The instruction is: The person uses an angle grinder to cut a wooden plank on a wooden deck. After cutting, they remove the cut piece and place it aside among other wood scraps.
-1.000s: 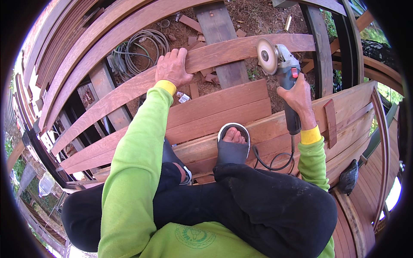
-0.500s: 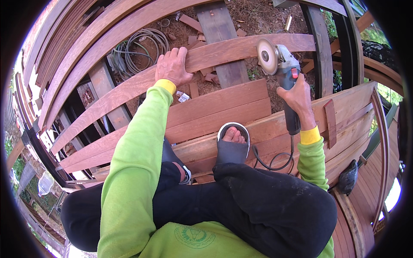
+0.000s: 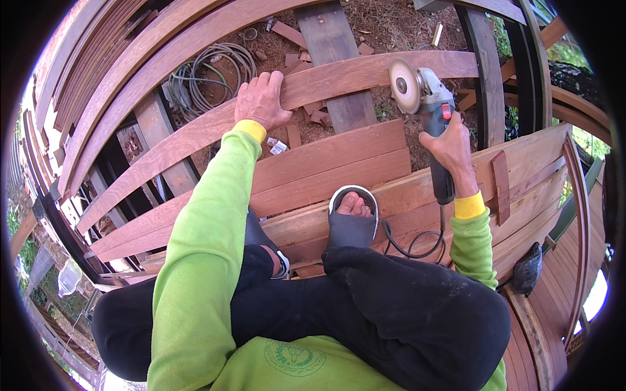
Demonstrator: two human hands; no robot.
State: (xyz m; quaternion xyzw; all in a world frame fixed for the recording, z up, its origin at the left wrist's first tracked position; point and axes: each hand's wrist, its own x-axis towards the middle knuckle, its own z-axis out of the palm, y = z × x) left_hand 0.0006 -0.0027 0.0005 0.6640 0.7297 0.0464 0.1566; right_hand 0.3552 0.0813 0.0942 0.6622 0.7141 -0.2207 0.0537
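My left hand (image 3: 262, 101) grips a reddish-brown wooden plank (image 3: 349, 75), its fingers pointing over the far edge and its thumb toward the right. My right hand (image 3: 450, 148) is wrapped round the body of a blue-grey angle grinder (image 3: 433, 117) with a red switch. A pale round disc (image 3: 405, 86) on the grinder's head stands at the plank's right part; whether it touches the wood I cannot tell. From the grinder's lower end a dark cord (image 3: 414, 253) loops down beside my right foot.
My sandalled foot (image 3: 353, 218) rests on boards near two shorter planks (image 3: 332, 156). A coiled grey cable (image 3: 215, 78) and wood offcuts (image 3: 290, 34) lie on the ground beyond. Dark cross beams (image 3: 336, 49) run under the plank. A black bag (image 3: 525, 268) lies at the right.
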